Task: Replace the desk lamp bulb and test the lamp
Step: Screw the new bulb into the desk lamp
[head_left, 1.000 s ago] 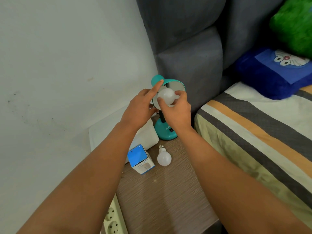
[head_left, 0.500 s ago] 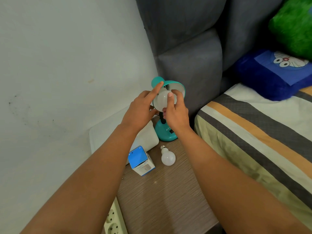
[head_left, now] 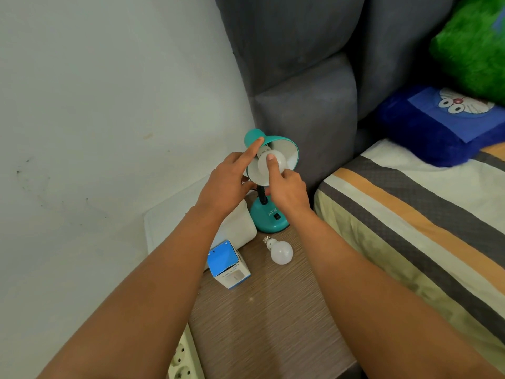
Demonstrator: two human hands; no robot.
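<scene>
Two pillows lie on one bed (head_left: 410,214) with a striped sheet: a green one (head_left: 472,42) and a blue one (head_left: 437,127) with a cartoon face. One grey headboard (head_left: 300,64) stands behind. One brown nightstand (head_left: 273,310) is beside the bed, and one white box (head_left: 164,222) sits on its far left part. One power strip (head_left: 183,359) shows at the left lower edge of the nightstand.

One teal lamp (head_left: 269,214) stands on the far part of the nightstand, its base marked "ATN" with a black switch. The shade (head_left: 287,149) is tilted toward the camera, white inside. Two hands are at the shade. The left hand (head_left: 226,184) has the index finger stretched out over the top of the shade, the thumb under the rim; the other fingers are curled. The right hand (head_left: 287,187) presses a fingertip on the front of the bulb (head_left: 270,162); its other fingers are around the bulb's side, partly hidden, so how firmly they grip I cannot tell.

Two bulbs in total, both white and round: one sits in the shade, and the spare (head_left: 280,250) lies on the nightstand, just before the lamp base, its metal screw end pointing away. One small blue and white carton (head_left: 228,265) stands left of the spare, near it.
</scene>
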